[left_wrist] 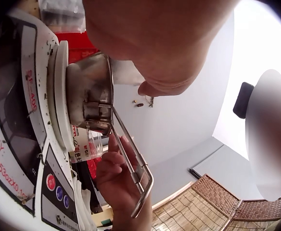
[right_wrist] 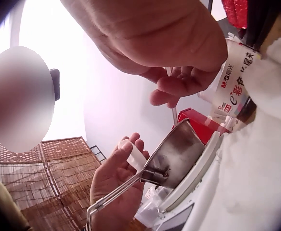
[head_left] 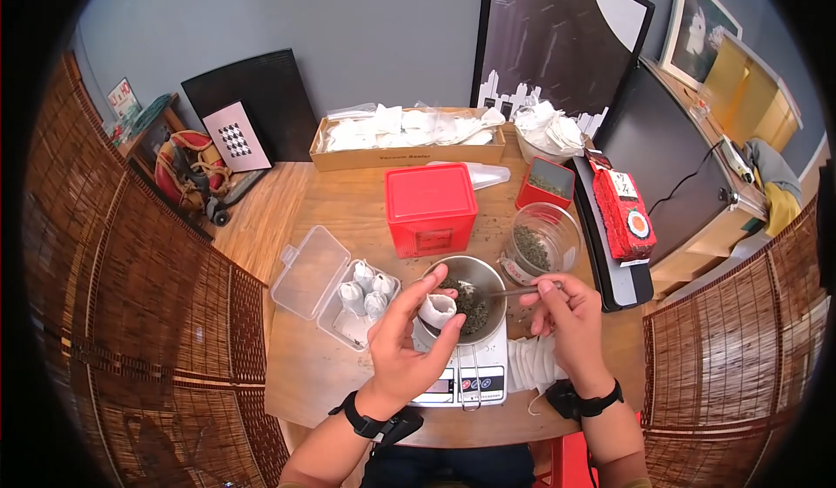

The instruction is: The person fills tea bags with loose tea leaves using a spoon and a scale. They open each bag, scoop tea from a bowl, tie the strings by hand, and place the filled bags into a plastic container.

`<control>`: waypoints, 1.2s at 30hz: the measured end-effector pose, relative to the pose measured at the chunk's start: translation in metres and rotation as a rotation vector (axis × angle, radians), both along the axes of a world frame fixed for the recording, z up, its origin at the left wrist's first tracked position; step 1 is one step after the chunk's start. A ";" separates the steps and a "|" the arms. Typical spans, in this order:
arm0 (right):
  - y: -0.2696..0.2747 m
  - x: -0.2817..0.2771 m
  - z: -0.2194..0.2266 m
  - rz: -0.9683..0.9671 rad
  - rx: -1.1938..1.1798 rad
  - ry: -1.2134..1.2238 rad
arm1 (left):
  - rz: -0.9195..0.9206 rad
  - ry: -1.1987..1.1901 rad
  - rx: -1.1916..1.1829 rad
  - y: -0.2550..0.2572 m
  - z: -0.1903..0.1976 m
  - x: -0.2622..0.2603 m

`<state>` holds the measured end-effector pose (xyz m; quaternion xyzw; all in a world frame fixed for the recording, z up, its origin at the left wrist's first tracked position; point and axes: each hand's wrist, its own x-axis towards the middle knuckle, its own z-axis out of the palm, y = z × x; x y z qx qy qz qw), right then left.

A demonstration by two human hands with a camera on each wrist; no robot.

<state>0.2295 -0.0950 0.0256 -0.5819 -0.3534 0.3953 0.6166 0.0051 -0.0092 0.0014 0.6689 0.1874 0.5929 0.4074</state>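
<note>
My left hand [head_left: 402,353] holds a small white tea bag [head_left: 438,309] over the left rim of a steel pot [head_left: 498,318], the bag's mouth facing up. Thumb and fingers are curved round the bag's sides. Dried green leaves [head_left: 475,314] lie in the pot, which stands on a white kitchen scale [head_left: 492,394]. My right hand [head_left: 572,321] pinches the thin metal handle [head_left: 522,291] of a utensil that reaches into the pot; its far end is hidden. In the right wrist view the tea bag [right_wrist: 134,155] shows beside the pot's rim.
An open plastic box [head_left: 300,275] with several filled tea bags stands left of the scale. Behind are a red canister [head_left: 431,214] and a clear tub [head_left: 570,235] of leaves. White bags [head_left: 533,366] lie at the scale's right. The pot's wire handle [head_left: 470,392] points toward the front.
</note>
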 end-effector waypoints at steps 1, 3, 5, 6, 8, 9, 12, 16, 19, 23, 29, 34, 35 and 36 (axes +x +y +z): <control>0.000 0.002 0.000 -0.014 -0.001 0.038 | 0.001 0.000 0.000 0.000 0.000 0.000; 0.000 0.004 0.000 -0.027 -0.003 0.076 | -0.017 0.003 -0.005 -0.001 0.001 -0.001; 0.000 0.005 0.002 -0.072 0.006 0.128 | -0.035 -0.001 0.010 -0.001 0.001 -0.002; 0.000 0.006 0.001 -0.069 0.007 0.128 | -0.053 -0.004 0.025 -0.001 0.001 -0.003; 0.000 0.009 0.000 -0.095 0.041 0.191 | -0.083 0.019 0.007 -0.002 0.002 -0.005; 0.000 0.010 0.002 -0.090 0.041 0.190 | -0.115 0.043 -0.012 -0.002 0.003 -0.006; -0.002 0.013 0.011 -0.143 0.116 0.211 | -0.135 0.065 -0.056 -0.002 0.003 -0.004; -0.004 0.009 0.033 -0.163 0.172 0.239 | -0.129 0.097 -0.060 -0.002 0.004 -0.004; -0.004 0.007 0.042 -0.127 0.200 0.199 | -0.126 0.110 -0.067 -0.002 0.004 -0.004; -0.002 -0.001 0.055 -0.071 0.203 0.169 | -0.069 0.123 -0.048 -0.002 0.005 -0.002; -0.002 -0.011 0.068 -0.022 0.157 0.024 | -0.035 0.104 -0.046 -0.002 0.007 0.000; -0.006 -0.014 0.072 -0.024 0.175 -0.153 | -0.027 0.125 -0.035 -0.002 0.008 -0.001; -0.007 -0.015 0.073 -0.023 0.175 -0.153 | -0.063 0.142 -0.040 -0.002 0.008 -0.003; -0.009 -0.017 0.076 -0.013 0.175 -0.178 | -0.100 0.158 -0.045 -0.002 0.008 -0.003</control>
